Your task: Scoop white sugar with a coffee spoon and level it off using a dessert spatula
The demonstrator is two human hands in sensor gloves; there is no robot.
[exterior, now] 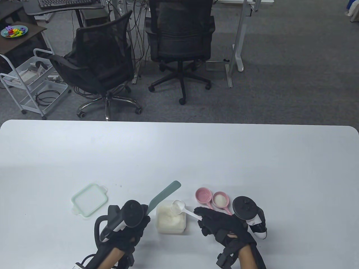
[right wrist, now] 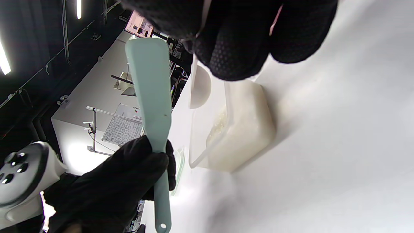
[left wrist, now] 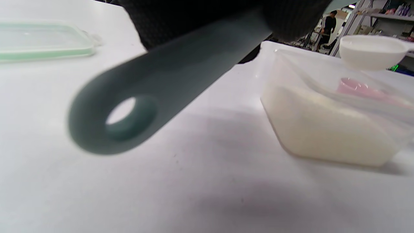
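Observation:
A clear tub of white sugar (exterior: 170, 220) (left wrist: 326, 129) (right wrist: 239, 129) stands on the white table between my hands. My right hand (exterior: 216, 224) pinches the handle of a white coffee spoon (exterior: 182, 208), whose bowl (left wrist: 372, 51) (right wrist: 200, 87) hovers over the tub's far right corner with sugar in it. My left hand (exterior: 131, 221) (right wrist: 123, 181) grips a teal dessert spatula (exterior: 164, 194) (right wrist: 152, 94) by its handle (left wrist: 155, 87); the blade points up and away, left of the spoon and apart from it.
The tub's mint-edged lid (exterior: 89, 199) (left wrist: 42, 40) lies to the left. Two pink measuring cups sit right of the tub: an empty one (exterior: 203, 195) and one with sugar (exterior: 220, 199). Office chairs (exterior: 179, 42) stand beyond the table's far edge.

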